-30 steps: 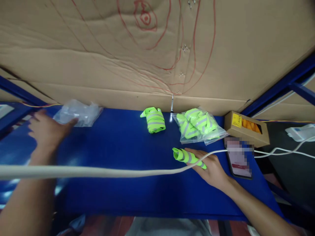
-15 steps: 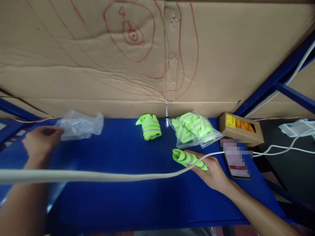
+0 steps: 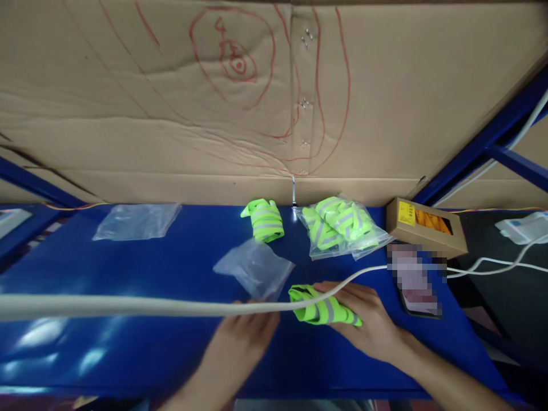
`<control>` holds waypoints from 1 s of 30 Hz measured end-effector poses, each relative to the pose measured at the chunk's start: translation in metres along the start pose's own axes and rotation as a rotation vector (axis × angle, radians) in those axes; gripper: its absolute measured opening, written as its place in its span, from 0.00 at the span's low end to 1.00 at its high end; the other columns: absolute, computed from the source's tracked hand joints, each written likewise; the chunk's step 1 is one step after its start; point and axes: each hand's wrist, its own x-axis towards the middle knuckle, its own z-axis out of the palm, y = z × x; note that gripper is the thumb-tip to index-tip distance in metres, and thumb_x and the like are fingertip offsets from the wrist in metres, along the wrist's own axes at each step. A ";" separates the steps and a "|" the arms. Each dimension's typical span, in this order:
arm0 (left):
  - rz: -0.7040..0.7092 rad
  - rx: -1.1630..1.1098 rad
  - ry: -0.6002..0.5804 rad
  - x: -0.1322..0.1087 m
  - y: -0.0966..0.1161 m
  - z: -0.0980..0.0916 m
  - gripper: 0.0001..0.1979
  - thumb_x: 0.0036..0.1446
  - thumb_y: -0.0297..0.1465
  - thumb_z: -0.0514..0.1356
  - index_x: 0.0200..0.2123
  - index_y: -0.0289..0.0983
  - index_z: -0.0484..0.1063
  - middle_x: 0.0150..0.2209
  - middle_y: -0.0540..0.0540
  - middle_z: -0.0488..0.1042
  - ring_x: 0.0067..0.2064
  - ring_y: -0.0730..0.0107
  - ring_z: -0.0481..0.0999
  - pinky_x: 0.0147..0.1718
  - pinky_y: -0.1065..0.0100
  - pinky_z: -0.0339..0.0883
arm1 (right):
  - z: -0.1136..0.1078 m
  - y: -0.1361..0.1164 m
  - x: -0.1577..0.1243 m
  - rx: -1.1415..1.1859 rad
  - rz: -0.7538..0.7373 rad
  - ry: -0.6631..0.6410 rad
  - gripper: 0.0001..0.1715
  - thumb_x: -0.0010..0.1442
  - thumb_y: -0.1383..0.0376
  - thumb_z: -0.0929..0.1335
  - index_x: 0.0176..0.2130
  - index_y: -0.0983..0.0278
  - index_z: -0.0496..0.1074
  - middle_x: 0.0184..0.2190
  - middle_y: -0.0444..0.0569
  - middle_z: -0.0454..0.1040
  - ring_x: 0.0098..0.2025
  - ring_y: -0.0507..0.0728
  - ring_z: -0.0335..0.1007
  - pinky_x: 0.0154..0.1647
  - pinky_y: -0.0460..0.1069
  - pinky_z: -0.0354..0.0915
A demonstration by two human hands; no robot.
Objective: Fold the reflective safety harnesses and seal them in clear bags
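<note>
My left hand (image 3: pixel 246 334) pinches the near edge of a clear plastic bag (image 3: pixel 254 267) that holds nothing. The white cable crosses in front of its fingertips. My right hand (image 3: pixel 363 319) is closed around a folded fluorescent yellow-green reflective strap (image 3: pixel 323 311) with grey stripes, just right of the bag. A second rolled reflective strap (image 3: pixel 266 221) lies on the blue table behind the bag. To its right are clear bags of reflective straps (image 3: pixel 340 224). Another clear plastic bag (image 3: pixel 137 221) lies flat at the back left.
A white cable (image 3: pixel 180 305) runs across the view in front of my hands. A phone (image 3: pixel 417 285) lies at the right on the blue table (image 3: pixel 171 268), near a cardboard box (image 3: pixel 428 225) with orange contents. A cardboard wall (image 3: pixel 377 103) stands behind.
My left hand has moved right from the back-left bags to the middle, bringing one clear bag along. My right hand has lowered slightly toward me with the strap.
</note>
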 end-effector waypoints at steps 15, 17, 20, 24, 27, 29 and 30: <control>-0.284 -0.194 0.184 -0.009 0.039 0.021 0.40 0.62 0.23 0.56 0.71 0.63 0.50 0.44 0.42 0.78 0.34 0.54 0.84 0.27 0.57 0.83 | 0.001 0.004 0.006 0.460 0.726 -0.116 0.29 0.55 0.43 0.75 0.42 0.65 0.82 0.35 0.49 0.81 0.33 0.56 0.75 0.29 0.46 0.66; -0.356 -0.118 0.257 0.000 0.037 0.023 0.33 0.62 0.29 0.61 0.66 0.61 0.57 0.43 0.41 0.75 0.35 0.51 0.83 0.28 0.53 0.82 | 0.006 0.006 0.007 0.470 0.741 -0.123 0.29 0.55 0.45 0.75 0.44 0.64 0.81 0.36 0.49 0.81 0.32 0.55 0.74 0.28 0.45 0.65; -0.392 -0.021 0.212 0.020 0.030 0.025 0.26 0.61 0.35 0.63 0.61 0.47 0.61 0.46 0.34 0.73 0.45 0.42 0.81 0.33 0.48 0.81 | 0.009 0.010 0.009 0.428 0.805 -0.088 0.29 0.55 0.46 0.76 0.46 0.65 0.81 0.33 0.49 0.81 0.30 0.55 0.74 0.25 0.46 0.64; -0.421 0.063 0.079 0.045 0.023 0.027 0.21 0.63 0.38 0.62 0.55 0.37 0.63 0.47 0.31 0.74 0.44 0.43 0.80 0.33 0.52 0.79 | 0.005 0.011 0.013 0.428 0.818 -0.017 0.27 0.54 0.48 0.76 0.46 0.64 0.81 0.37 0.53 0.83 0.36 0.61 0.79 0.29 0.49 0.71; -0.416 0.112 0.047 0.056 0.020 0.024 0.13 0.64 0.41 0.60 0.44 0.39 0.68 0.39 0.36 0.76 0.40 0.47 0.80 0.31 0.54 0.74 | 0.002 0.012 0.014 0.468 0.765 0.020 0.24 0.54 0.50 0.77 0.45 0.63 0.82 0.44 0.55 0.83 0.46 0.67 0.80 0.41 0.54 0.76; -0.411 0.133 0.023 0.063 0.018 0.022 0.11 0.64 0.41 0.59 0.37 0.40 0.69 0.32 0.39 0.75 0.34 0.49 0.79 0.27 0.57 0.69 | 0.001 0.013 0.014 0.475 0.745 0.054 0.25 0.52 0.49 0.77 0.43 0.63 0.82 0.46 0.56 0.82 0.51 0.68 0.79 0.47 0.56 0.76; -0.412 0.144 0.014 0.067 0.017 0.022 0.10 0.64 0.39 0.58 0.34 0.40 0.69 0.30 0.40 0.75 0.32 0.51 0.78 0.25 0.58 0.66 | 0.001 0.014 0.014 0.472 0.745 0.067 0.25 0.52 0.48 0.77 0.42 0.63 0.82 0.46 0.56 0.82 0.52 0.69 0.79 0.48 0.57 0.75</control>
